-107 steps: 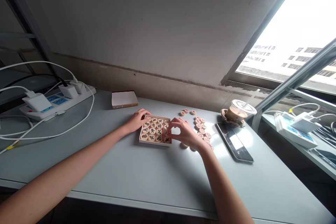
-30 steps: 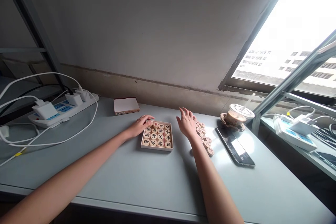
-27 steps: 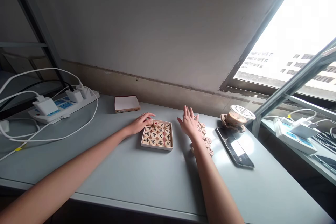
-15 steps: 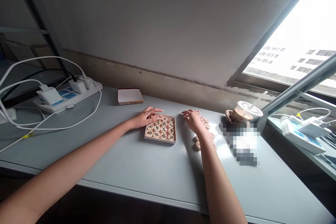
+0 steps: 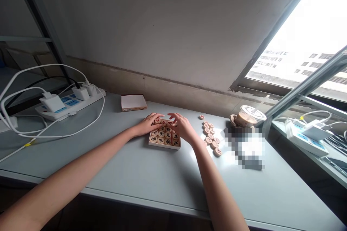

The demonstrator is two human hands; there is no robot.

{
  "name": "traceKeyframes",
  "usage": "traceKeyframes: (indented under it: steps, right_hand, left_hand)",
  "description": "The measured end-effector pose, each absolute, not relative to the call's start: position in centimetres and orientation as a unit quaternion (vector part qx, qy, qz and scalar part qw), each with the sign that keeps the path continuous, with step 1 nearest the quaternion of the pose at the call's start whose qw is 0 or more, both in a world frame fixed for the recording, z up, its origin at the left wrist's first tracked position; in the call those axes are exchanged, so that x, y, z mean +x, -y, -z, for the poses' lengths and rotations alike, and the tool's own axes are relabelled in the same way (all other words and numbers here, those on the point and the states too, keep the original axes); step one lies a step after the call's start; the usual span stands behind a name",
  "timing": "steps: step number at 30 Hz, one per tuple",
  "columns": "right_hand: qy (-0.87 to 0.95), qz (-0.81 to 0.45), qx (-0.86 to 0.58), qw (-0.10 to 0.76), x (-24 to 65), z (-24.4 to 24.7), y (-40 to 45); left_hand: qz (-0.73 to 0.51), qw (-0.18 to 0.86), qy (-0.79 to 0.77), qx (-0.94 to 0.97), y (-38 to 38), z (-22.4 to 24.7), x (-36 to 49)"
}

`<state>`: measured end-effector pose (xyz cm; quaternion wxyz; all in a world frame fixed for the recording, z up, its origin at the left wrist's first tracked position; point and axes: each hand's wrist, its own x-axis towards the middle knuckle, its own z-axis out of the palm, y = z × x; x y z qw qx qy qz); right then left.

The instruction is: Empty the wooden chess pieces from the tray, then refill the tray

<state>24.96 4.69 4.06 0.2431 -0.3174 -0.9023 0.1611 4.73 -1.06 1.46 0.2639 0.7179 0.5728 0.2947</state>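
Note:
A shallow box (image 5: 164,145) holds rows of round wooden pieces (image 5: 161,133) marked with black characters, and some red-marked ones lie at its back. My left hand (image 5: 148,124) rests at the box's back left corner, fingers apart. Over the back right part of the box is my right hand (image 5: 181,125), its fingers bent above the pieces; whether anything is between them is hidden. Loose red-marked pieces (image 5: 210,136) lie in a cluster on the table to the right, with a single piece (image 5: 202,117) behind them.
The box lid (image 5: 133,102) lies on the grey table (image 5: 121,173) near the wall. A power strip (image 5: 70,104) with white cables sits at the left. At the right stands a lidded drink cup (image 5: 247,116) with a straw, beside a blurred patch.
My right hand has moved left from the loose pieces to the box. A red-marked piece now shows at the box's back edge. My left hand has stayed at the box's corner.

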Motion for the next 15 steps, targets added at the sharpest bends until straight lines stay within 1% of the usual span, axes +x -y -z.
traceKeyframes:
  steps: [4, 9, 13, 15]
  right_hand:
    - [0.885, -0.214, -0.332, 0.247, 25.5, -4.1, -4.9]
    - [0.896, -0.141, -0.36, 0.221, 25.4, -4.6, -4.4]
    - [0.902, -0.142, -0.358, 0.194, 25.6, -4.8, -4.4]
    - [0.892, -0.107, -0.393, 0.196, 26.3, -4.7, -5.1]
  left_hand:
    - [-0.304, 0.268, -0.569, 0.715, 1.1, -1.5, 4.9]
    - [-0.315, 0.278, -0.579, 0.699, 1.2, -1.6, 5.1]
    - [-0.318, 0.277, -0.579, 0.698, 1.0, -1.2, 5.0]
    - [-0.32, 0.269, -0.578, 0.701, 0.8, -0.9, 4.8]
